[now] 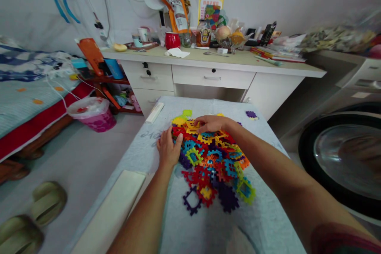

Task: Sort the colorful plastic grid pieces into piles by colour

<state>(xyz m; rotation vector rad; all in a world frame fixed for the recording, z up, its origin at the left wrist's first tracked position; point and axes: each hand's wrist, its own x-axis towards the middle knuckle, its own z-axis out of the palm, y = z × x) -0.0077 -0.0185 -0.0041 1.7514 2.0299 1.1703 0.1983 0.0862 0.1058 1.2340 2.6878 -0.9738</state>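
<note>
A heap of flat plastic interlocking building pieces in red, blue, yellow, purple and green lies on a cloth-covered table. At the heap's left edge is my left hand, thumb apart from the stretched fingers, touching the outer pieces near some red ones. My right hand reaches over the far part of the heap, its fingers curled and pinching at a yellow window-shaped piece. Its fingertips partly cover that piece. Toward me lie a purple square frame piece and a solid purple piece.
A white strip-like object lies at the table's far left corner. One purple piece sits apart at the far right. Behind stands a white desk with jars and cups. A washing machine is right; a pink bin is left.
</note>
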